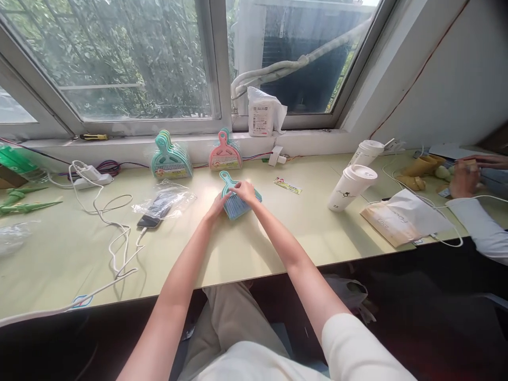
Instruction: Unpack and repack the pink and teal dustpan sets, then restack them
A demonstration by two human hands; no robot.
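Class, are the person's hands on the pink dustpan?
No, the left hand and right hand are on the teal dustpan, while the pink dustpan stands apart, nearer the window.

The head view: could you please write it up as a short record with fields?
Left hand: at the left side of the teal dustpan
Right hand: over the dustpan, near its handle
Behind: teal stack, pink stack
Left of dustpan: phone, partly under plastic
Right of dustpan: label, two cups, bag

Dustpan set [237, 208] partly hidden by fingers [237, 187], label [288, 186] illegible, bottle [18, 161] cut off
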